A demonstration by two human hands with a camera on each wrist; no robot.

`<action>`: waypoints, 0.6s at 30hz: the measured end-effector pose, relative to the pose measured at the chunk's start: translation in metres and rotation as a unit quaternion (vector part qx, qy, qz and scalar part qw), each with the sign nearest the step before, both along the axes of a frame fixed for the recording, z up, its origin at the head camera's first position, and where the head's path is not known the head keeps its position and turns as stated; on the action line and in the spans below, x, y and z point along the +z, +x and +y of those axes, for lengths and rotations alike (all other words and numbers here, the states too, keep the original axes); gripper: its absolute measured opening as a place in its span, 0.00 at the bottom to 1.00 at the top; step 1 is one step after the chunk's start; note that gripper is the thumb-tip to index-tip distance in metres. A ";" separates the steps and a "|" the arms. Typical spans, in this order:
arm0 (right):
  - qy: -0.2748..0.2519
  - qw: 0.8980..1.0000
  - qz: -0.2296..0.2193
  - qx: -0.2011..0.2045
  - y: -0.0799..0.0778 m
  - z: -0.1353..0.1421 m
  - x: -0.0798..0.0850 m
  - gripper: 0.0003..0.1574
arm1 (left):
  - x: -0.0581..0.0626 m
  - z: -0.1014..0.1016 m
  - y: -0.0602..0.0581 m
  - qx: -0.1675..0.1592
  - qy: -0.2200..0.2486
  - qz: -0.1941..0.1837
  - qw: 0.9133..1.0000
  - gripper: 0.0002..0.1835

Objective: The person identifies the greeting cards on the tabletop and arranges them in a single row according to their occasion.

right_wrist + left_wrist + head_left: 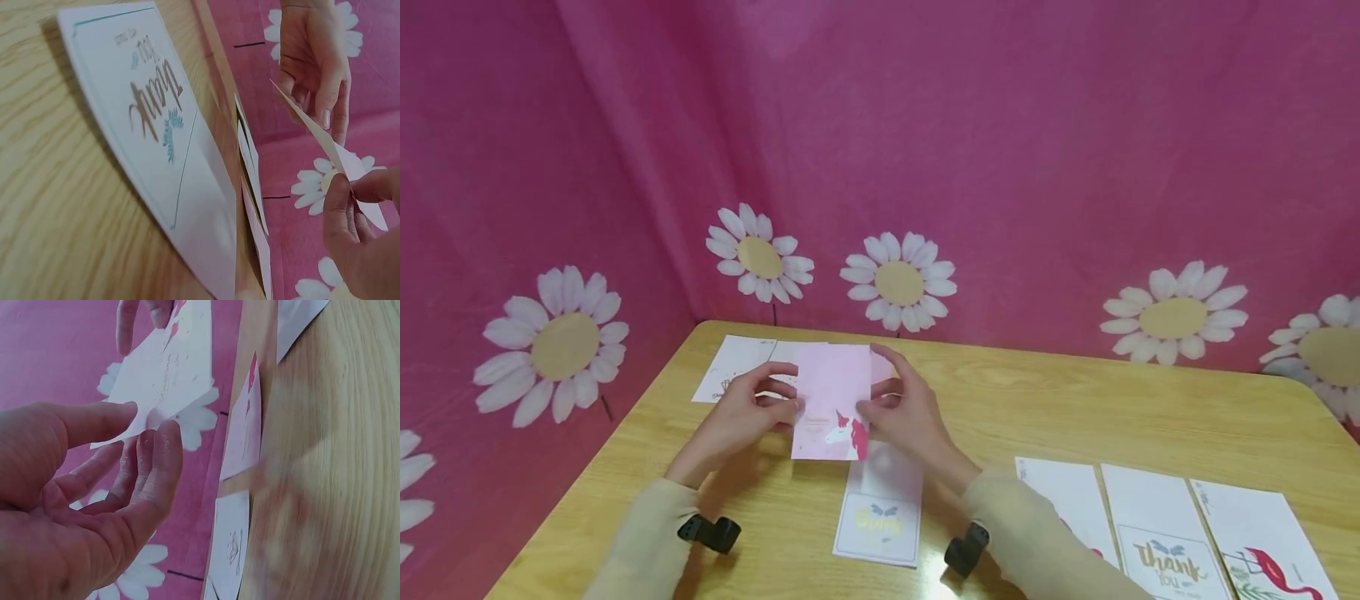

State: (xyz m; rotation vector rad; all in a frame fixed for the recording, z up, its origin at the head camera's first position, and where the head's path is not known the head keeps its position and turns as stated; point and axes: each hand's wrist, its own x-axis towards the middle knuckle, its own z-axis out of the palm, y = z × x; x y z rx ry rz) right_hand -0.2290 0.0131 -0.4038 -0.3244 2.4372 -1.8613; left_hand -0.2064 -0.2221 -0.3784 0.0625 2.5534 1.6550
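Observation:
A pink card with a white unicorn (833,379) is held up above the table by both hands. My left hand (748,408) pinches its left edge, the thumb in front and the fingers behind. On the opposite edge, my right hand (916,412) grips it between thumb and fingers. In the right wrist view the card (334,153) shows almost edge-on and slightly bent. Below the hands lies a white thank-you card (880,525), its upper end partly covered by the raised card.
At the far left of the wooden table (1000,392) lie a white card (730,367) and a pink card (242,440). Three white cards form a row at the right, including a thank-you card (1168,533) and a flamingo card (1262,525). A pink daisy curtain (1000,167) hangs behind.

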 end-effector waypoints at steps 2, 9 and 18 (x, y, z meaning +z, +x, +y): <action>-0.010 1.000 -0.004 -0.013 -0.001 0.006 0.000 0.49 | -0.001 0.006 -0.002 -0.010 0.011 -0.005 1.000 0.28; -0.031 0.999 -0.020 -0.035 -0.008 0.022 -0.001 0.46 | -0.009 0.024 -0.013 -0.005 0.033 0.004 0.999 0.29; 0.027 0.999 -0.022 -0.018 -0.016 0.043 0.000 0.55 | -0.014 0.051 -0.035 0.039 0.035 0.011 0.999 0.27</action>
